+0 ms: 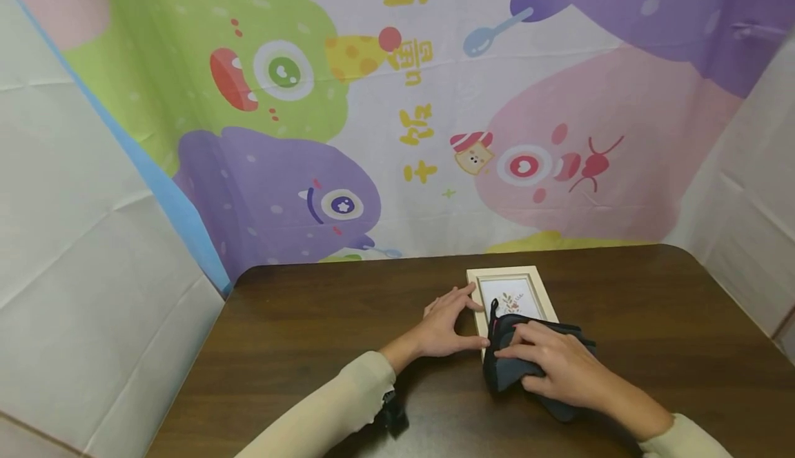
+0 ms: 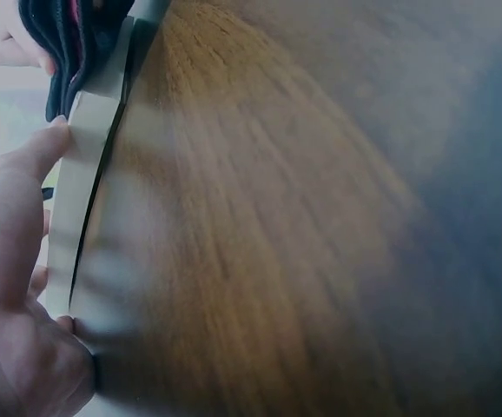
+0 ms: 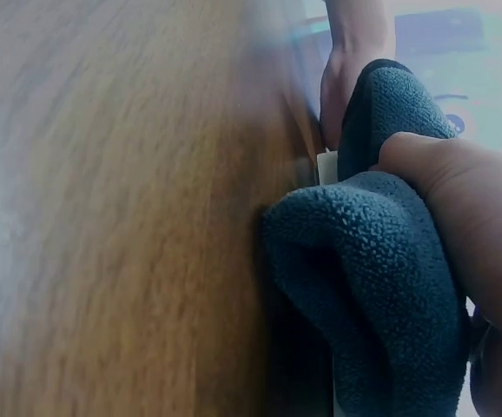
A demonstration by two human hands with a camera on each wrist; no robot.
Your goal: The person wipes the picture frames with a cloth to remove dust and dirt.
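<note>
A cream picture frame (image 1: 542, 292) with a small floral print lies on the dark wooden table, its lower part covered by a folded dark blue-grey cloth (image 1: 509, 372). My right hand (image 1: 562, 365) grips this cloth and presses it over the frame; its fuzzy, towel-like folds (image 3: 381, 252) show in the right wrist view. At the frame's left side, my left hand (image 1: 444, 323) has its thumb and fingers spread, touching the edge. The left wrist view shows the thumb (image 2: 38, 152) against the frame's side wall (image 2: 90, 152), just below the cloth.
The wooden table (image 1: 323, 320) has rounded back corners and meets a cartoon-printed curtain (image 1: 422, 223) behind. Pale panels (image 1: 93, 237) stand along the left and right sides. A small black device (image 1: 393, 413) hangs by the left sleeve cuff.
</note>
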